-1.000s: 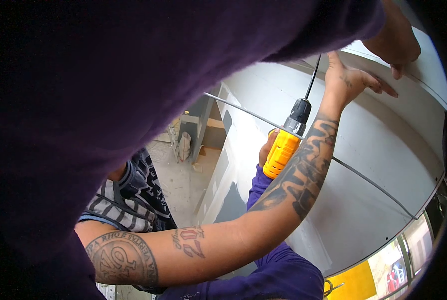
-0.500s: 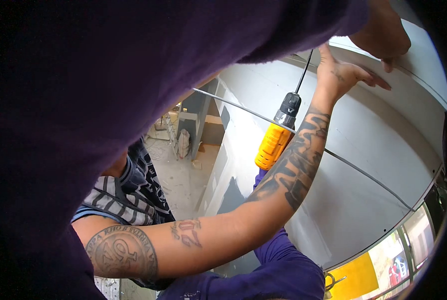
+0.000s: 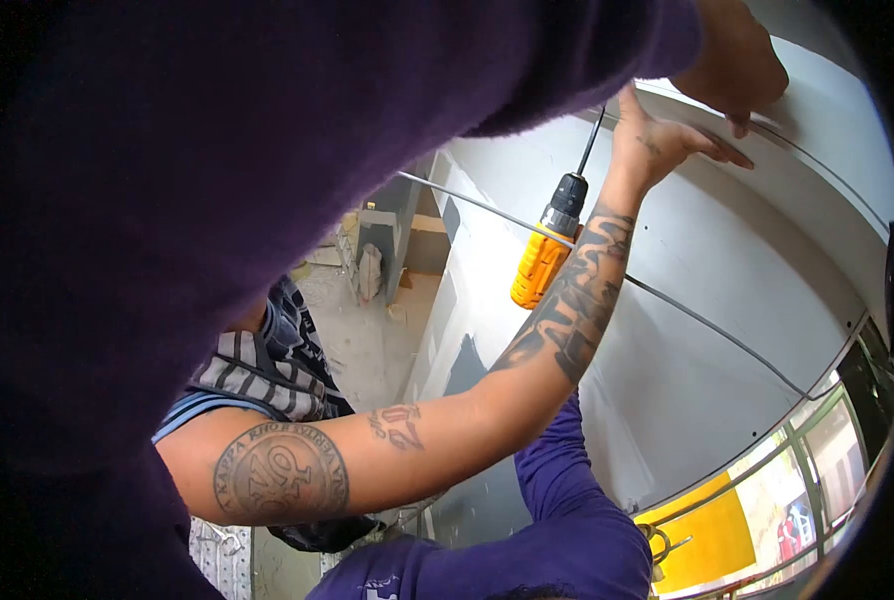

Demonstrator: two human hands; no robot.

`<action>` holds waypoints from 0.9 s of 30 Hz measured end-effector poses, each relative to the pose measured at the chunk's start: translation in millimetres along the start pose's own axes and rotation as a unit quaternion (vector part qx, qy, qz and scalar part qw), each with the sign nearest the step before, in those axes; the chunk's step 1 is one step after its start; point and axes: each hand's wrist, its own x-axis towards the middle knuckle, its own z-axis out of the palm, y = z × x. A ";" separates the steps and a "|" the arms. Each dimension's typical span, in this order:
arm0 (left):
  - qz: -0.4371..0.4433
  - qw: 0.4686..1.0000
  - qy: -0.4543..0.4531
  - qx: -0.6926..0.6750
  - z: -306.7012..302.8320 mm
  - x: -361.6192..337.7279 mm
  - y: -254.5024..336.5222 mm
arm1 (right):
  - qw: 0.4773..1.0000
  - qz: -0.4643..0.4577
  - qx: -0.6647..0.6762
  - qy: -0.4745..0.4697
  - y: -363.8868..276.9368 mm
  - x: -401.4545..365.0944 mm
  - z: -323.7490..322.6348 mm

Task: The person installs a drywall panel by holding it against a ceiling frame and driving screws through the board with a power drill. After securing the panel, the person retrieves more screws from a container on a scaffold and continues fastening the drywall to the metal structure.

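Much of the view is blocked by a dark purple knitted sleeve [image 3: 267, 150], which fills the left side and the top. At its end the left hand [image 3: 732, 70] is seen, cut off by the upper edge. Its fingers are bent, with the tips laid on the edge of a white ceiling panel [image 3: 827, 110]; whether anything is clasped cannot be told.

A second purple sleeve [image 3: 557, 480] is seen rising from the bottom edge. The right hand is hidden behind a co-worker's tattooed forearm [image 3: 567, 310], so its grip cannot be made out.

One yellow-and-black power drill [image 3: 542, 260] is held up in the air just behind that forearm, with its handle covered. Its long dark bit [image 3: 589, 145] is pointed upward at the panel, and the tip is lost behind the co-worker's hand [image 3: 667, 140]. That hand is spread open and pressed flat against the panel.

Two hands are shown in all, and three tattoo groups can be counted on the bare arm: a round emblem, a small script and dark banding.

One thin grey metal rod [image 3: 707, 325] is stretched across a white wall board [image 3: 727, 260]. A striped shirt [image 3: 257, 375] and a yellow sheet [image 3: 707, 530] are only partly visible. The concrete floor [image 3: 367, 340] far below is too small for its litter to be read.
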 end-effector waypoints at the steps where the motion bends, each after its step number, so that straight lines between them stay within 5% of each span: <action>1: -0.004 1.000 -0.012 0.009 -2.9 -1.6 0.2 | 1.000 -0.012 0.017 0.017 1.0 -0.2 1.7; 5: -0.036 0.996 -0.036 0.072 -3.5 -12.2 -3.2 | 0.992 -0.094 0.067 0.050 30.8 -27.1 -2.4; 11: -0.166 0.980 -0.101 0.044 -68.7 -113.4 37.5 | 0.946 -0.267 -0.020 -0.185 162.1 -178.6 -123.5; 14: -0.256 0.960 -0.030 -0.105 -80.4 -174.1 68.7 | 0.931 -0.246 -0.052 -0.264 192.5 -258.6 -210.6; 19: -0.373 0.867 0.043 -0.326 -90.1 -256.1 158.2 | 0.945 -0.112 -0.069 -0.298 148.8 -314.8 -350.0; 21: -0.369 0.779 0.095 -0.498 -87.7 -275.5 198.8 | 0.933 -0.037 -0.112 -0.340 126.0 -324.8 -407.5; 23: -0.395 0.613 0.147 -0.668 -70.4 -295.0 241.0 | 0.937 -0.003 -0.092 -0.337 124.2 -338.2 -459.3; 26: -0.497 0.291 0.080 -0.814 -23.6 -315.6 304.6 | 0.934 -0.041 -0.082 -0.344 86.2 -324.8 -518.7; 27: -0.521 0.151 0.052 -0.838 -3.5 -316.4 326.6 | 0.922 0.098 -0.071 -0.369 96.1 -339.5 -548.7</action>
